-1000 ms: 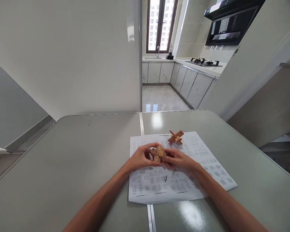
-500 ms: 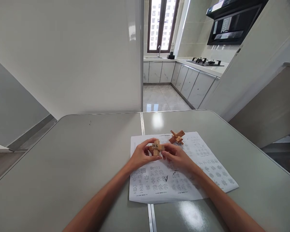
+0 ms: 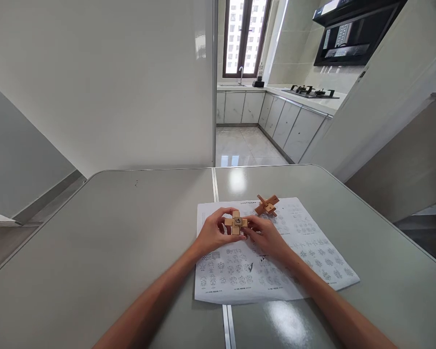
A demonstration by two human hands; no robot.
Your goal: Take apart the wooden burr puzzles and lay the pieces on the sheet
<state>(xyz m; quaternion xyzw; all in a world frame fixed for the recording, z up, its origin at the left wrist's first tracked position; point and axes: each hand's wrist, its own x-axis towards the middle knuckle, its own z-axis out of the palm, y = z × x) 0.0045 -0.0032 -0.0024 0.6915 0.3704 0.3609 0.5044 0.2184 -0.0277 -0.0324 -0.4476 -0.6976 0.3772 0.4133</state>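
Between my two hands is a light wooden burr puzzle (image 3: pixel 236 222), cross-shaped, with a black handwritten mark on its front. My left hand (image 3: pixel 218 230) grips it from the left, thumb below and fingers above. From the right, my right hand (image 3: pixel 263 234) pinches the puzzle's right arm with closed fingers. The puzzle is held above a printed sheet (image 3: pixel 240 283) covered in small diagrams. Just beyond my right hand, a second, darker wooden puzzle (image 3: pixel 266 205) with crossed pieces lies on the sheet. Some of my fingertips are hidden behind the held puzzle.
The sheet lies on a grey-green table (image 3: pixel 148 223) with a metal seam (image 3: pixel 226 325) down its middle. Behind the table stand a pale wall panel (image 3: pixel 131 87) and, through an opening, a kitchen with cabinets (image 3: pixel 234 107) and a gas stove (image 3: pixel 310 92).
The held puzzle's marked front has shifted: one mark now shows at its centre, where two marks showed side by side. Both hands keep nearly the same place; the darker puzzle stays put.
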